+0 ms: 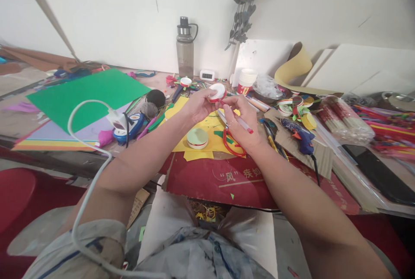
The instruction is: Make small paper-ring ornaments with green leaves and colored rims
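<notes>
My left hand [197,107] is closed around the edge of a small round cup bottom [218,91], white with a red rim, and holds it raised above the table. My right hand [244,119] grips a clear pen with a red end [245,125], its other end close to the red rim. Whether the tip touches the rim I cannot tell. Below them, a second shallow cup bottom [197,138], lined pale green, stands on yellow paper [197,154]. Scissors with red handles [234,153] lie by my right hand, partly hidden by it.
A blue glue gun [304,141] rests on cardboard at the right, near a black phone [378,173]. Green sheets [87,95] and a blue device with a white cable [131,130] are at the left. A bottle [185,52] and paper cups [246,82] stand behind.
</notes>
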`<state>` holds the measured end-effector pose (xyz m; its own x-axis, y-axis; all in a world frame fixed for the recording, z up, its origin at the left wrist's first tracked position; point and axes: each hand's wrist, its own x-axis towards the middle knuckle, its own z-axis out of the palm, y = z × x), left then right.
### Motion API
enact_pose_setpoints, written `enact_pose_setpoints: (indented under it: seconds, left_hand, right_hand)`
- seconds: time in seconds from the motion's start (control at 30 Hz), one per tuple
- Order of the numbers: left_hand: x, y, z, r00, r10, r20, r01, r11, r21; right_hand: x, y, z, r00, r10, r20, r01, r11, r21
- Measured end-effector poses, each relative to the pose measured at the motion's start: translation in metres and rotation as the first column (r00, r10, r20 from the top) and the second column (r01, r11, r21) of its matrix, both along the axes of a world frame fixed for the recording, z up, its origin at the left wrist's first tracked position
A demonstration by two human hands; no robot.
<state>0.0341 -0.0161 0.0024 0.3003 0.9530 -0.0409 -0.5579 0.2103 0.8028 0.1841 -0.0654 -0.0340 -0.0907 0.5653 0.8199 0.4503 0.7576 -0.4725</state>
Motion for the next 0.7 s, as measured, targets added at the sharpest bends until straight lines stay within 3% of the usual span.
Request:
enact_pose_setpoints:
  seconds: [0.5, 0.7]
  left_hand:
    - [-0.0016, 0.0026, -0.0003, 1.0, 0.024, 0.006, -0.024, 0.999, -0.034]
    - [-0.0041, 0.0006, -0.0002, 0.993, 0.035, -0.117, -0.018, 0.989, 0.148]
  right_hand:
    - [0.0016, 0.0001, -0.0007, 1.0, 0.002, 0.0, -0.002, 1.0, -0.027]
    - [0.0031, 0.0006, 0.0054, 0.972, 0.059, -0.229, -0.067, 0.997, -0.025]
